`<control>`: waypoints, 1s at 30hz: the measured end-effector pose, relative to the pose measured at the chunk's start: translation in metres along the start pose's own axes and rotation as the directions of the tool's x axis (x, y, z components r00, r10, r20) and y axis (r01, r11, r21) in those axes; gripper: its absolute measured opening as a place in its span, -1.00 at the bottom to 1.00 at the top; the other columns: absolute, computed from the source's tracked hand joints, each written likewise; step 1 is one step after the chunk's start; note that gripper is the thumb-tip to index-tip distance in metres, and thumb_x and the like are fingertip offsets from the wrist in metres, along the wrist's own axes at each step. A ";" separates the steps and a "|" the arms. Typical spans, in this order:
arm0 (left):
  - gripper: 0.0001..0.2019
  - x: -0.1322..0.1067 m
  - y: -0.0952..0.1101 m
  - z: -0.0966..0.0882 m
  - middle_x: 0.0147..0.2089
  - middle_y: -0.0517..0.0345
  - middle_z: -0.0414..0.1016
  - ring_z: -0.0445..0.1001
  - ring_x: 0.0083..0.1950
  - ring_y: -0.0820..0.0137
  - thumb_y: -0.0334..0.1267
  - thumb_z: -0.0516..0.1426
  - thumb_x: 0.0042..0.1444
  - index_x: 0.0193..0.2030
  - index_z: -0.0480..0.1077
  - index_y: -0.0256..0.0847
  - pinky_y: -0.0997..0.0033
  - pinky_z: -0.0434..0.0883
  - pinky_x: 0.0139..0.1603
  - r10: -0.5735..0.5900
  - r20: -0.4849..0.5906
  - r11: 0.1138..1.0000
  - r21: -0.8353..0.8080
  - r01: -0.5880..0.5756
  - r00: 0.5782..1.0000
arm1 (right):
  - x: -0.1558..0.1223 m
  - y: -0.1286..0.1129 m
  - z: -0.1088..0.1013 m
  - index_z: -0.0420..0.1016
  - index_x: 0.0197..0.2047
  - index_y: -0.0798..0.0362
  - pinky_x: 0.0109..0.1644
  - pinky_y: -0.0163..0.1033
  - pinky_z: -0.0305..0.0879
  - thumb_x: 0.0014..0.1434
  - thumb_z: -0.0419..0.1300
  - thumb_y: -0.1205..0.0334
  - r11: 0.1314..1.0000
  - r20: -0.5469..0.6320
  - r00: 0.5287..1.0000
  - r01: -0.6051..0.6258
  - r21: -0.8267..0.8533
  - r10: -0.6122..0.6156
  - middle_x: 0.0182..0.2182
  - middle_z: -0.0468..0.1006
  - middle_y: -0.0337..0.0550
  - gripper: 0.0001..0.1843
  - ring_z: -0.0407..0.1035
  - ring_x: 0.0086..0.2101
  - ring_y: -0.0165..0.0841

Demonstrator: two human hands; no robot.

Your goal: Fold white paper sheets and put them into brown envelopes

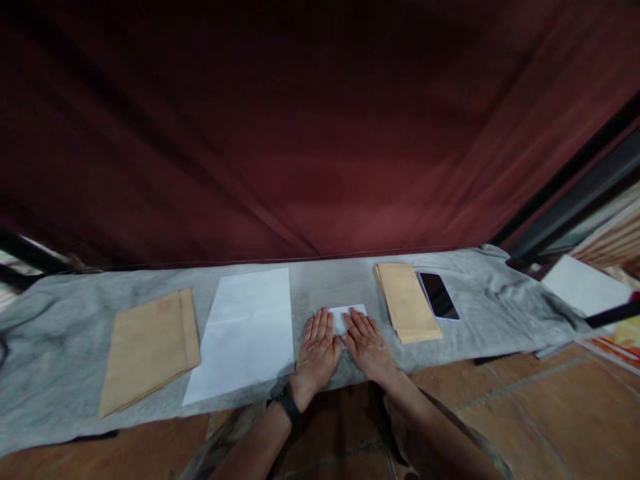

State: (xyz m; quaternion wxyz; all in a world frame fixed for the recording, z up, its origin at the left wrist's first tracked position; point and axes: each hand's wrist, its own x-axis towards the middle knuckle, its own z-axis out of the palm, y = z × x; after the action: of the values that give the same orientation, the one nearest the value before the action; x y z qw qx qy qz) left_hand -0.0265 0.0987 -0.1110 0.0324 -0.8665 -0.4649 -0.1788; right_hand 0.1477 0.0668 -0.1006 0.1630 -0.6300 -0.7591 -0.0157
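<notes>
A small white folded paper point(341, 323) lies on the grey cloth in front of me, partly hidden under my hands. My left hand point(319, 347) rests flat on its left side, fingers stretched out, with a dark watch on the wrist. On its right side lies my right hand point(367, 345), also flat with the fingers straight. The thumbs nearly meet near the paper's lower edge. Left of my hands is a large white sheet point(247, 327) with a faint crease across it. To the right sits a stack of narrow brown envelopes point(407, 300).
Larger brown envelopes point(150, 347) lie at the left on the grey cloth point(340, 283). A phone point(439, 295) with a dark screen is beside the narrow envelopes. A dark red curtain point(320, 147) hangs behind the cloth-covered surface. Tiled floor point(520, 400) shows below, papers at far right.
</notes>
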 end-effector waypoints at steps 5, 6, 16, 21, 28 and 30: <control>-0.32 0.001 -0.002 0.000 0.51 -0.18 0.02 0.00 0.52 0.14 -0.22 -0.08 0.32 0.51 -0.20 -0.39 -0.01 0.10 0.46 -0.059 -0.002 0.998 0.007 0.059 0.998 | 0.000 0.005 0.001 0.13 0.44 0.05 0.42 0.04 -0.03 0.45 -0.12 -0.02 0.998 0.009 0.998 -0.064 -0.027 0.064 0.42 0.08 -0.02 -0.40 0.02 0.38 -0.16; -0.32 0.001 -0.002 -0.001 0.51 -0.18 0.02 0.00 0.52 0.14 -0.22 -0.08 0.32 0.51 -0.20 -0.40 0.00 0.10 0.46 -0.065 -0.001 0.998 0.013 0.065 0.998 | 0.000 0.006 0.001 0.13 0.44 0.06 0.42 0.04 -0.02 0.45 -0.12 -0.02 0.996 0.007 0.996 -0.084 -0.033 0.084 0.42 0.08 -0.01 -0.39 0.02 0.38 -0.14; -0.34 0.001 -0.004 -0.008 0.49 -0.27 0.04 0.01 0.51 0.08 -0.07 -0.09 0.36 0.46 -0.03 -0.48 0.01 0.11 0.46 -0.135 0.020 0.990 0.049 0.134 0.991 | -0.002 0.013 -0.007 0.08 0.45 0.25 0.41 0.01 -0.01 0.42 -0.11 -0.09 0.973 0.022 0.973 -0.230 -0.036 0.230 0.41 0.10 0.09 -0.27 0.04 0.37 -0.08; -0.36 -0.001 -0.006 -0.009 0.45 -0.33 0.13 0.08 0.49 0.05 -0.05 -0.09 0.36 0.42 0.08 -0.52 0.01 0.17 0.43 -0.177 0.020 0.981 0.090 0.174 0.984 | -0.001 0.012 -0.015 0.06 0.45 0.27 0.41 0.00 -0.01 0.40 -0.08 -0.08 0.962 0.075 0.959 -0.274 -0.003 0.273 0.41 0.09 0.11 -0.26 0.02 0.38 -0.08; -0.39 -0.003 -0.012 -0.004 0.44 -0.32 0.15 0.11 0.48 0.05 -0.08 -0.12 0.38 0.43 0.06 -0.46 -0.03 0.22 0.40 -0.150 -0.042 0.987 0.049 0.152 0.988 | 0.000 0.008 -0.026 0.03 0.47 0.20 0.32 0.01 0.12 0.42 -0.07 -0.01 0.933 0.114 0.927 -0.358 -0.013 0.358 0.42 0.08 0.05 -0.31 0.01 0.37 -0.09; -0.38 -0.002 -0.012 -0.005 0.44 -0.32 0.15 0.11 0.48 0.04 -0.09 -0.11 0.37 0.45 0.02 -0.45 -0.06 0.23 0.39 -0.145 -0.062 0.988 0.037 0.147 0.988 | 0.001 0.008 -0.029 0.09 0.45 0.18 0.29 0.02 0.15 0.41 -0.05 0.04 0.931 0.098 0.926 -0.364 -0.011 0.364 0.41 0.14 0.06 -0.35 0.06 0.34 -0.08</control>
State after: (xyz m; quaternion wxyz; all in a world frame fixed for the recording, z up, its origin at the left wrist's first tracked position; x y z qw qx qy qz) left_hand -0.0387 0.1026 -0.1089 0.0510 -0.8236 -0.5296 -0.1967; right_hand 0.1614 0.0630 -0.0742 0.1277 -0.7593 -0.6362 0.0486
